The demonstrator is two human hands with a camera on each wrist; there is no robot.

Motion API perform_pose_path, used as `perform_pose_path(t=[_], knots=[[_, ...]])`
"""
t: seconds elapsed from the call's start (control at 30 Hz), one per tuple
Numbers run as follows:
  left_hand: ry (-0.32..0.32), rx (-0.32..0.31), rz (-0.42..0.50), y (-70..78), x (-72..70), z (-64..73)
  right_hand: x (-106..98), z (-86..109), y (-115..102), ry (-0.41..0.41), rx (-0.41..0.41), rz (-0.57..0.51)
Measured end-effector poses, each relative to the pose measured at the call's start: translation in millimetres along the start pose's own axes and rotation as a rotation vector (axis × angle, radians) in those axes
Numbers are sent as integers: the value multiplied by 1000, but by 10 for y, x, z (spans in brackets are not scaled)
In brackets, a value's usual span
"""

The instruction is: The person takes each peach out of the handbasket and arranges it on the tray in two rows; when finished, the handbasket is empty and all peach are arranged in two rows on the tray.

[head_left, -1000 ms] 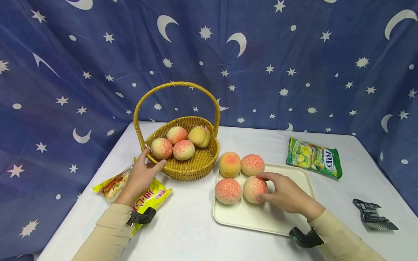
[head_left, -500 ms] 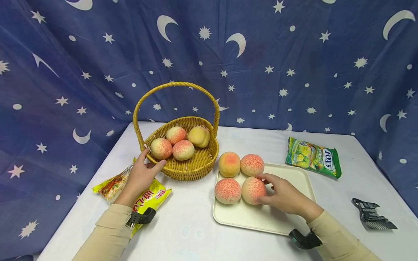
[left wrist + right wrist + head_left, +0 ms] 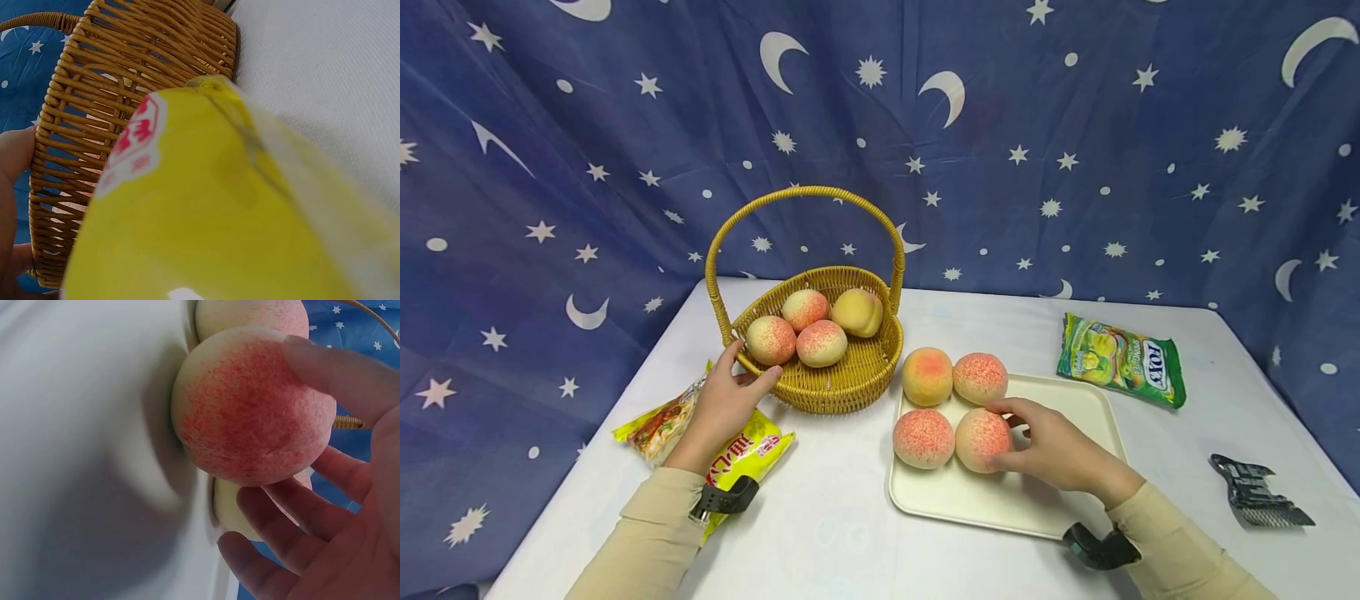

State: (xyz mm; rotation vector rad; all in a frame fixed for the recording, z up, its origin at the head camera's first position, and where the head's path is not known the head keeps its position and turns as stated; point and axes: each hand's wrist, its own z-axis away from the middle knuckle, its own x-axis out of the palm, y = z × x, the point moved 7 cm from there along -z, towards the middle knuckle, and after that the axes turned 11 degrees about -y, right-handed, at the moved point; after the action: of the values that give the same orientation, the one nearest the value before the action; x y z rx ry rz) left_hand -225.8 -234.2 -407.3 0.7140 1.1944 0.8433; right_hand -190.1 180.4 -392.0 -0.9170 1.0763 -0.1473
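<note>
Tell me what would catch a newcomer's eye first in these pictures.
Probably the tall-handled wicker basket left of centre in the head view, holding four peach-like fruits against a moon-and-star backdrop. Next come three more fruits on the left half of the cream tray, beside a fourth in the right grip.

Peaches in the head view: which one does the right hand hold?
The front-right peach of the four at the tray: it alone sits between the thumb and fingers of the right hand.
</note>
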Motion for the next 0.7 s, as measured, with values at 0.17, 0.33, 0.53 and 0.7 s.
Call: perform_pose_path(t=[0.17, 0.33, 0.53, 0.7], knots=[[1, 1, -6, 0, 0, 2, 10, 8, -3, -16, -12, 12], [1, -1, -5, -2, 1, 3, 28, 10, -19, -49, -29, 3], [1, -6, 1, -1, 1, 7, 33, 16, -18, -53, -38, -1], [2, 1, -2, 8, 4, 4, 14, 31, -23, -45, -42, 14]])
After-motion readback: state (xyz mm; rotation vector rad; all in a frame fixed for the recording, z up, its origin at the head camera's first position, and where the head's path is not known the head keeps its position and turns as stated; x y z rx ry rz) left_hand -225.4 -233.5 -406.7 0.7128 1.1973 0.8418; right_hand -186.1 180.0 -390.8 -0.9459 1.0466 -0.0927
